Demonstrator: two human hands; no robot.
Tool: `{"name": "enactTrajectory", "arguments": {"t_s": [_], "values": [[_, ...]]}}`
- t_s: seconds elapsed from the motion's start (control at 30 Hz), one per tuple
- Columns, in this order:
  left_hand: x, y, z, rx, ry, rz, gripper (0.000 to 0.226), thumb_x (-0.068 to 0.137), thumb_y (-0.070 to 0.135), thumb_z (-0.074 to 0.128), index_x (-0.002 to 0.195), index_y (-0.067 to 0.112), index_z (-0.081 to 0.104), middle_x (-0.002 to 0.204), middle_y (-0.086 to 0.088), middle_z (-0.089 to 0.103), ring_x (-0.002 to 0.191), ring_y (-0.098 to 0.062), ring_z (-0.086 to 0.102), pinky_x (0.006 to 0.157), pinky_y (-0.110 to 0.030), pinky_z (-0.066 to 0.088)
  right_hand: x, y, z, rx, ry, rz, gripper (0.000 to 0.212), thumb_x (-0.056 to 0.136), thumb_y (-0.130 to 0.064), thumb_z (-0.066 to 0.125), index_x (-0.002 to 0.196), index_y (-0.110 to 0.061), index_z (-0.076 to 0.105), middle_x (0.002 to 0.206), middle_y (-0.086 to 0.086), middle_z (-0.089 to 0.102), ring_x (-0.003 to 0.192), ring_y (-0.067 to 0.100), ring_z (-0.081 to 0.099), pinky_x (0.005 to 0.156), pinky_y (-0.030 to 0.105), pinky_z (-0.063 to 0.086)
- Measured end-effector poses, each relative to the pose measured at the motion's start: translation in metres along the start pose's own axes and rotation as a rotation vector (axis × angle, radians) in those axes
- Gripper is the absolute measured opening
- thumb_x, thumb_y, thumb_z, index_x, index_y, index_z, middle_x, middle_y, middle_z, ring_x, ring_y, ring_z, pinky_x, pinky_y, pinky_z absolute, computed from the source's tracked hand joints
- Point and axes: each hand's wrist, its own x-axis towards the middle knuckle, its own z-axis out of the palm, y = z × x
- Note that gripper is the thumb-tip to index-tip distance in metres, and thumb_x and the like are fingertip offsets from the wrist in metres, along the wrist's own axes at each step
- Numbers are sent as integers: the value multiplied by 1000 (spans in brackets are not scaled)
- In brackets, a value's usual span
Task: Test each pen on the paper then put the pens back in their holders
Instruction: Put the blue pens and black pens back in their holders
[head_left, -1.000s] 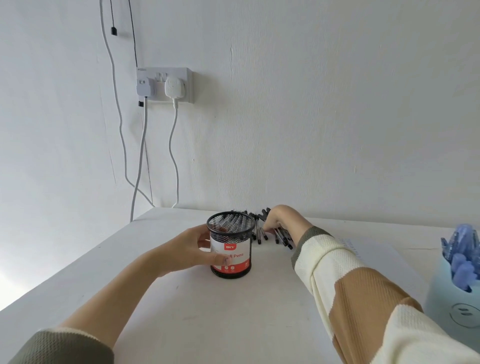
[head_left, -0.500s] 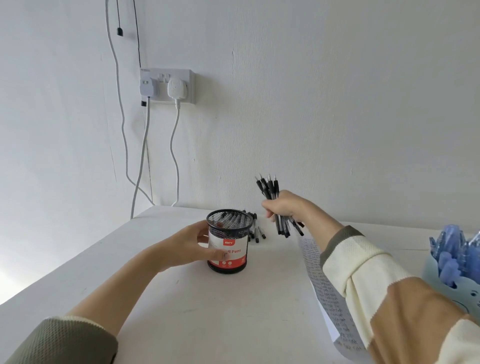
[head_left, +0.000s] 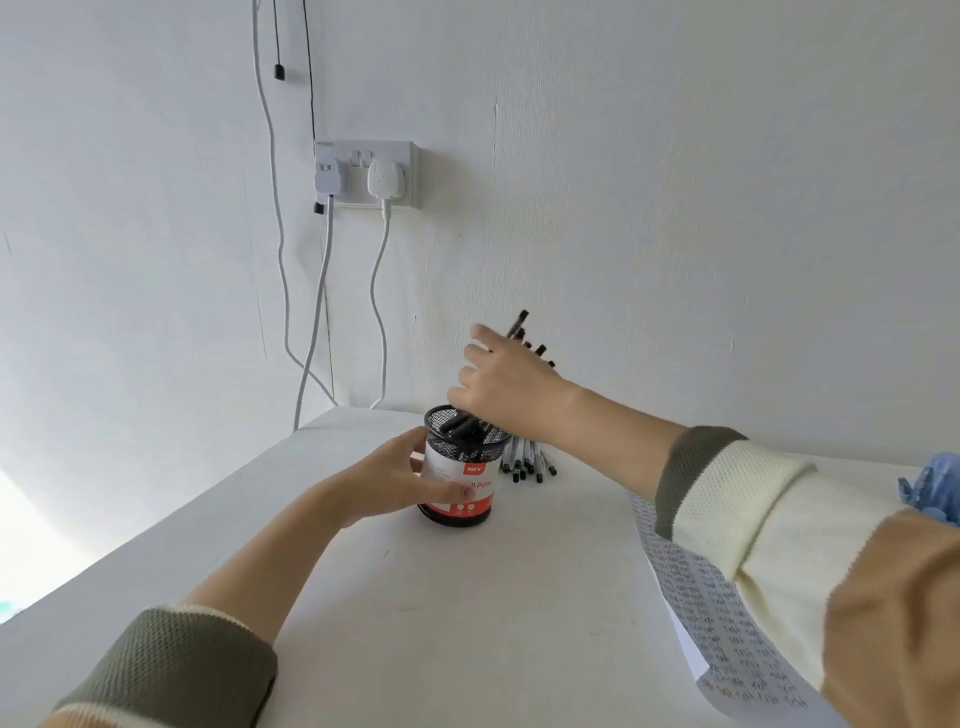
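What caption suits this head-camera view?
Left hand grips the mesh holder; right hand holds black pens dipping into it.

Head-worn wide view — looking forward across the table (head_left: 415, 597) toward the wall (head_left: 675, 208).

black mesh holder (head_left: 464, 451), red-white label (head_left: 467, 486)

Left hand (head_left: 405, 483): forearm stretched forward, fingers and thumb curled round the black mesh pen holder (head_left: 460, 488).
Right hand (head_left: 506, 387): raised, back toward camera, fingers loosely spread; grip hidden.
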Motion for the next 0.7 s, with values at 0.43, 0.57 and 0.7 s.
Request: {"name": "enactTrajectory", "arguments": {"t_s": [0.43,0.57,0.7], "values": [[4,-12,-12,-15,88,28,69,54,45,90,116,40,61,108,16,70,104,-9,64,91,-31,54,-9,26,-7,261,-37,234,112,84,6,51,144,-36,-34,163,12,-15,151,34,-5,115,62,-9],[2,-9,-19,-47,125,30,76,50,49,89,119,35,60,109,15,70,103,-9,65,82,-24,53,-13,23,15,1053,-48,768,87,88,3,50,154,-32,5,158,13,16,137,36,32,108,49,35],[3,-14,-27,-46,222,-2,72,57,44,91,121,32,59,111,14,69,100,-6,65,75,-18,51,-12,-4,44,1558,-681,1040,68,104,-38,40,156,-7,9,160,19,18,142,37,31,113,43,33]]}}
